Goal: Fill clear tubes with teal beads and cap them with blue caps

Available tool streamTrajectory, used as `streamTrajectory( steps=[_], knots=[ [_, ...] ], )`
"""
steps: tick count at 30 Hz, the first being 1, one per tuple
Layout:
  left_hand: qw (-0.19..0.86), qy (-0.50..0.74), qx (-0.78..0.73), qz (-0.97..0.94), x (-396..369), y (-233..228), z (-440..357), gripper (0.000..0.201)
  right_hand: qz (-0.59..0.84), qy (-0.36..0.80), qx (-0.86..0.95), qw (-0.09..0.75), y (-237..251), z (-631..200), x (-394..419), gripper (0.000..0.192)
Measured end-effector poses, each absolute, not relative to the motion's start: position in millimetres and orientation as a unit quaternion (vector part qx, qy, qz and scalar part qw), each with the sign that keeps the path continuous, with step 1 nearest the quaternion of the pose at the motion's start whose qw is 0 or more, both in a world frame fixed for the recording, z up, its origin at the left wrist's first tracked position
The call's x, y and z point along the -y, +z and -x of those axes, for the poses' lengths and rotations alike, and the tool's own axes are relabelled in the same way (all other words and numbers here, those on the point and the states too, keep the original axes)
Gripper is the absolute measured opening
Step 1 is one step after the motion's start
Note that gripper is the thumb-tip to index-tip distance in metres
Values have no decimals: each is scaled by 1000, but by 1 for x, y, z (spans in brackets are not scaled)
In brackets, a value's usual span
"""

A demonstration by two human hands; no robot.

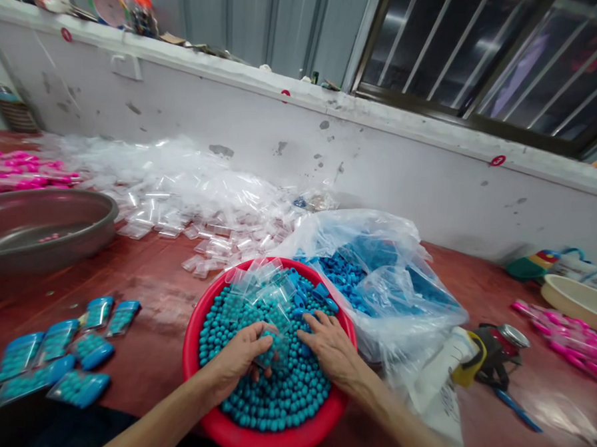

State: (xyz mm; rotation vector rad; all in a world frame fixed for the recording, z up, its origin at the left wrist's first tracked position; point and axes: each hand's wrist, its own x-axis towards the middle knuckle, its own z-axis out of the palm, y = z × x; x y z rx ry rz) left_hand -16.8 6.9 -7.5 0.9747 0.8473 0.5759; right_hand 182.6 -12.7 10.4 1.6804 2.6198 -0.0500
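Clear plastic case [278,349] is gripped by the left hand [244,351] over turquoise beads [273,405]; the right hand [331,345] has bent fingers at a blue cap [300,313], grip unclear

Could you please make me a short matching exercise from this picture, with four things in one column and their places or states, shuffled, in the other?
Things
1. Left hand
2. Right hand
3. Filled packs
4. Clear plastic bag

Places or states
A. Fingers beside blue caps inside the red tub
B. Holding blue pieces, beyond and to the right of the tub
C. Holding a clear container above teal beads
D. Lying on the table, left of the tub

Right pairs: 1-C, 2-A, 3-D, 4-B
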Motion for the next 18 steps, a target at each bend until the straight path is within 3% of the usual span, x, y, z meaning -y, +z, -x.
streamTrajectory(
  steps=[6, 11, 18],
  knots=[
    [747, 244, -386, -483, -8, -15, 15, 36, -599, -17, -801, -7, 2, -174, 5, 21],
    [730, 265, -376, -505, -6, -16, 14, 36, -546, -130, -814, -150, 4, -157, 15, 30],
    [716, 284, -370, -520, -1, -12, 12, 44, -504, -323, -759, -256, 14, -151, 25, 31]
  ],
)
